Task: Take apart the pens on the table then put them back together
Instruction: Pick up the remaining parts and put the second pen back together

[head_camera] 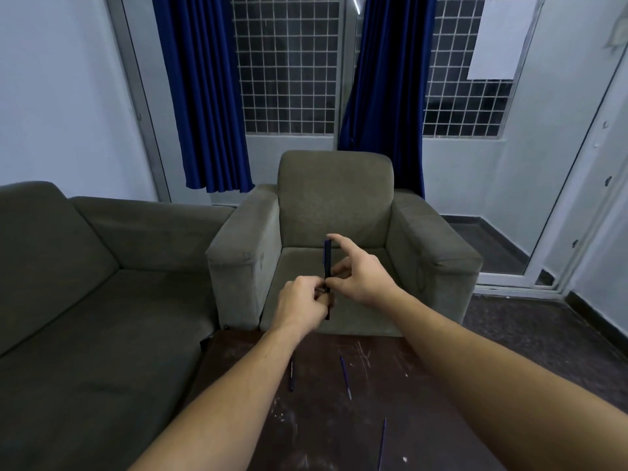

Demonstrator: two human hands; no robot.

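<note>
A dark pen [327, 263] is held upright above the counter's [326, 419] far edge. The left hand [299, 302] grips its lower end; the right hand [360, 275] pinches its middle, forefinger raised. Keeping both halves in line while twisting gently seems wisest.

No writing, label, brand or number can be read anywhere in view. The pale sheet of paper [502, 39] hanging at the window shows only a plain face. The dark pen [327, 256] held up in front is too small and blurred to tell whether its barrel carries any print.
</note>
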